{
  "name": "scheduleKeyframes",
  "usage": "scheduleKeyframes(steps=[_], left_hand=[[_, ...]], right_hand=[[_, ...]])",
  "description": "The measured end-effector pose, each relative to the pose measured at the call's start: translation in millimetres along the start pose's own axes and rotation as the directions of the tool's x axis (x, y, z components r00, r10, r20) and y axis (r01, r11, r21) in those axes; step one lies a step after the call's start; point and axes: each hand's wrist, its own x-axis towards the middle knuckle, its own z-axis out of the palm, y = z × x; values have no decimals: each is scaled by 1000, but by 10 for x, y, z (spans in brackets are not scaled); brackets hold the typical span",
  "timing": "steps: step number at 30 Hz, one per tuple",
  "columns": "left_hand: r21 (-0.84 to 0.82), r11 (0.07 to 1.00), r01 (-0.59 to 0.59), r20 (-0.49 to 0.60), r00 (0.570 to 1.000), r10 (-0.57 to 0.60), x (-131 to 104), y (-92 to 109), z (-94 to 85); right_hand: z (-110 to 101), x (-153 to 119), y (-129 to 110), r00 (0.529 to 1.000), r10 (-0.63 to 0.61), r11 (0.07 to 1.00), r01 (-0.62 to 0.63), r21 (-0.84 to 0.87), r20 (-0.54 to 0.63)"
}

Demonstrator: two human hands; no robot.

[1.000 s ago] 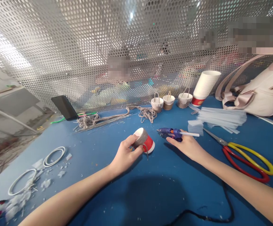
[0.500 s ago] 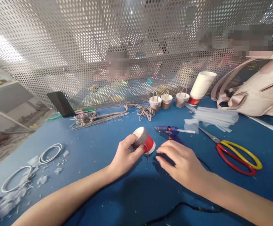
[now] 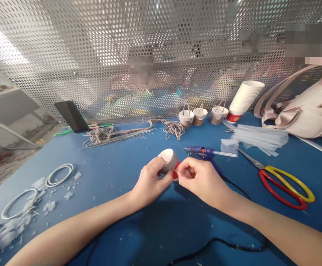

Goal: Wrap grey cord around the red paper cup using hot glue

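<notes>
A small paper cup [image 3: 169, 159], white inside and red outside with grey cord wound round its upper part, is tilted in my left hand [image 3: 149, 180]. The thumb and fingers of that hand grip its left side. My right hand [image 3: 202, 180] is at the cup's right side, thumb and forefinger pinched on the loose end of the grey cord [image 3: 175, 170]. Just behind the right hand lies a blue glue gun [image 3: 201, 150] with a clear glue stick in its back.
Scissors [image 3: 260, 166], white mesh strips [image 3: 260, 136] and a cup stack [image 3: 245, 98] are at the right. Three small baskets [image 3: 186, 117], cord bundles [image 3: 174, 129] and a phone [image 3: 72, 116] stand or lie along the perforated screen [image 3: 100, 85]. White rings [image 3: 59, 175] lie left; a black cable [image 3: 219, 241] runs in front.
My right hand has moved left to the cup and closed on the cord's end, which hung loose before. The cup has turned slightly in my left hand. The view has shifted a little.
</notes>
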Motion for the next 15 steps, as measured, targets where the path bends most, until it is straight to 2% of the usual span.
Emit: scheduleKeyframes(steps=[2,4,6,11,15], left_hand=[[32,999,-35,15,999,34,-3,9,-3],[37,999,-36,37,999,35,2,29,-14],[23,1000,8,65,998,-9,11,51,-28],[-53,983,176,153,974,-166,31,73,-51],[-79,974,213,206,959,-193,34,73,-65]], right_hand=[[-37,1,-41,968,208,955,-233,185,143],[-70,-8,-61,938,264,912,-318,260,223],[-86,-25,-59,952,228,928,-276,250,204],[-47,-54,-11,991,93,989,-102,103,93],[-22,-53,42,999,-44,999,44,-2,22]])
